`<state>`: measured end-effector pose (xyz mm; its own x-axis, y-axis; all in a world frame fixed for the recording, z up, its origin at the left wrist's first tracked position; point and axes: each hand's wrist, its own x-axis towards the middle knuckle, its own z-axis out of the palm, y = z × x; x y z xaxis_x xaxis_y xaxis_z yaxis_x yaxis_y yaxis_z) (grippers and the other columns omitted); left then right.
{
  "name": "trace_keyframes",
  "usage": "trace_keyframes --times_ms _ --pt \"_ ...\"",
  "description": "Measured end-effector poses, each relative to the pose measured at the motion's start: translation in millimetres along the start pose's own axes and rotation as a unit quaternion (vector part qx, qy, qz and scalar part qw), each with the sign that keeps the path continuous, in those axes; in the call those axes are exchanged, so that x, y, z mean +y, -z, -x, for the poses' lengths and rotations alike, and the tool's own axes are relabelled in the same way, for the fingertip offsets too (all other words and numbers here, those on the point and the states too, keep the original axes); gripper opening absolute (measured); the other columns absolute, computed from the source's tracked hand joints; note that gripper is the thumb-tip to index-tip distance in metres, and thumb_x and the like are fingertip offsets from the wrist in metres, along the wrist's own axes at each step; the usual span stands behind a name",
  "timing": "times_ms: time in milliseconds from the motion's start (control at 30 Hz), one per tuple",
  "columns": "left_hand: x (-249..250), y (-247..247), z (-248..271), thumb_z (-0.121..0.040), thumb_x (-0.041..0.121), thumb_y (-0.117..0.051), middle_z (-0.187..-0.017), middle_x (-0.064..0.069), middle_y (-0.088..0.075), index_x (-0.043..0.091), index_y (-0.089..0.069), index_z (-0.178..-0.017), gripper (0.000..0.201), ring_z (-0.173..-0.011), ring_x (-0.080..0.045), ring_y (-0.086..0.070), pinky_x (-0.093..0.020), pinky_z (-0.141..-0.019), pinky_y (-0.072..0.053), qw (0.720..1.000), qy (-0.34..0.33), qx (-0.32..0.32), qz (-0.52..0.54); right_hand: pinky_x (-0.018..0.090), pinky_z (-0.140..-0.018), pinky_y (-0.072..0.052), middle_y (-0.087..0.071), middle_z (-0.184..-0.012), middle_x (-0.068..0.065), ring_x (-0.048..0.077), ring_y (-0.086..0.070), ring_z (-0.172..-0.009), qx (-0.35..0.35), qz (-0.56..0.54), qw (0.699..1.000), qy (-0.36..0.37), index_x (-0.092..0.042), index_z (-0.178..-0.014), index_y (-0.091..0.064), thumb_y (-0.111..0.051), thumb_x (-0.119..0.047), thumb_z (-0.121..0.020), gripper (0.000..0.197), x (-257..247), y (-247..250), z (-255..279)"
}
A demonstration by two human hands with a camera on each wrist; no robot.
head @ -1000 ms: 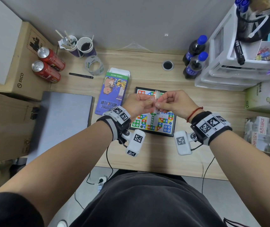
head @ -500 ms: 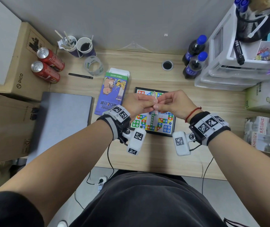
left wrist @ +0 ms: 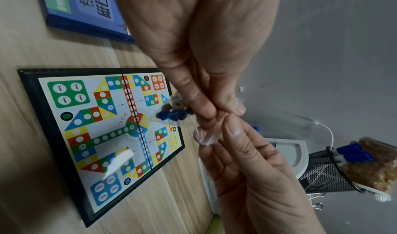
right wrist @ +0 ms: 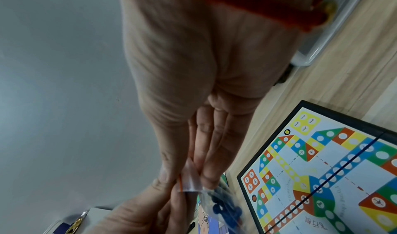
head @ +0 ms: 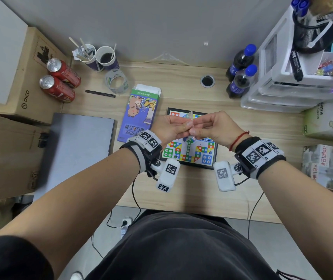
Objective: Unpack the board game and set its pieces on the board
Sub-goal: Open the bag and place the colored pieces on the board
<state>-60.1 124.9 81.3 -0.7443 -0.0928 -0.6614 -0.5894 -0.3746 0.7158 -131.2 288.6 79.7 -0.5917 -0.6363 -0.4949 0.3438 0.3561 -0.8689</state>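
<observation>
A colourful folding game board [head: 206, 158] lies flat on the wooden desk. Just above it, both hands pinch a small clear plastic bag [head: 190, 120] between them. My left hand [head: 184, 128] grips it from the left and my right hand [head: 194, 129] from the right, thumbs and fingertips meeting at the bag's top strip [right wrist: 191, 182]. The bag [left wrist: 173, 113] holds dark blue and other small pieces, bunched below the fingers. No pieces stand on the board [left wrist: 103, 135]. The purple game box [head: 139, 114] lies open-ended to the board's left.
A grey laptop [head: 76, 146] lies left of the box. Two red cans [head: 60, 81], two paper cups [head: 101, 57], a tape roll [head: 117, 80] and a pen [head: 100, 93] sit at the back left. Two soda bottles [head: 240, 77] and white drawers [head: 283, 87] stand at the right.
Both hands stay together over the board with the bag. The bag's upper end has tilted slightly to the right and the fingers have shifted a little on it.
</observation>
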Motion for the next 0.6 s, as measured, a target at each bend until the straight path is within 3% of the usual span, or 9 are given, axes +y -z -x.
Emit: trace_keyframes --times_ms 333,433,600 --pt "4.6 -2.1 2.0 -0.084 0.007 -0.072 -0.078 -0.005 -0.076 0.005 -0.07 -0.088 0.005 -0.077 -0.017 -0.073 -0.025 -0.076 -0.059 1.0 0.001 -0.004 -0.01 0.026 -0.075 -0.058 -0.073 -0.092 0.019 0.019 -0.071 -0.081 -0.004 -0.006 1.0 -0.006 0.0 -0.108 -0.068 -0.075 -0.003 -0.078 0.031 2.6 1.1 -2.3" --pt "6.2 -2.2 2.4 -0.085 0.004 -0.07 -0.077 -0.006 -0.075 0.002 -0.068 -0.09 0.005 -0.073 -0.015 -0.073 -0.022 -0.07 -0.059 1.0 0.0 0.0 -0.008 0.022 -0.07 -0.056 -0.074 -0.088 0.013 0.014 -0.071 -0.075 -0.008 -0.008 1.0 -0.003 0.001 -0.109 -0.068 -0.074 -0.001 -0.079 0.03 0.7 0.6 -1.2" --pt "6.0 -1.8 1.4 -0.086 0.003 -0.068 -0.084 -0.011 -0.073 -0.001 -0.067 -0.094 0.009 -0.076 -0.017 -0.073 -0.024 -0.074 -0.059 1.0 -0.002 0.005 -0.013 0.022 -0.07 -0.056 -0.075 -0.087 0.012 0.015 -0.071 -0.076 -0.01 -0.013 1.0 0.0 0.002 -0.11 -0.067 -0.073 -0.001 -0.08 0.031 -1.7 1.3 -0.8"
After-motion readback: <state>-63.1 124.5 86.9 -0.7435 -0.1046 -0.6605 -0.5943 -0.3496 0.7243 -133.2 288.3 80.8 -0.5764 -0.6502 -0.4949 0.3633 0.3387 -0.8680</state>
